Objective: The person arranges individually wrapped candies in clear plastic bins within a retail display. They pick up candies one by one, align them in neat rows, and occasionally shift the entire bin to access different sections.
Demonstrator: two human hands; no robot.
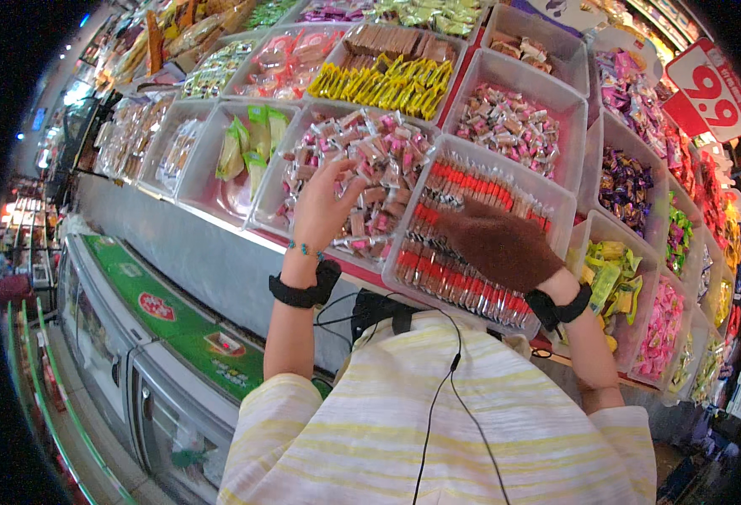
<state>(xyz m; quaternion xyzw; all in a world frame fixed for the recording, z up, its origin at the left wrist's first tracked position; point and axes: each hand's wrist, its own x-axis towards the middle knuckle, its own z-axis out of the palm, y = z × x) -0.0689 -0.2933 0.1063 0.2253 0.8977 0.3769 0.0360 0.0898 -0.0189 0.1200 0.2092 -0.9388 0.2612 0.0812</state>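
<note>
My bare left hand (pixel 327 205), with a beaded bracelet and a black wrist strap, is over a clear plastic bin (pixel 269 201). Its thumb and forefinger are spread apart, and I see nothing between them. Below lie small pink-and-brown sweets (pixel 380 158) in clear wrappers. On my right hand (pixel 503 243) is a brown knitted glove, with another black strap at the wrist. That hand reaches across a bin of packed snack sticks (pixel 456 281) with red bands. The gloved fingers blur together, so their grip is hidden.
Yellow-wrapped snacks (pixel 383 85) fill a bin farther back. Green packets (pixel 250 145) lie at left, yellow-green ones (pixel 610 271) at right. A red-and-white price sign (pixel 711 91) juts in at upper right. Chest freezers (pixel 181 404) stand at lower left. Black cables (pixel 456 360) hang over my shirt.
</note>
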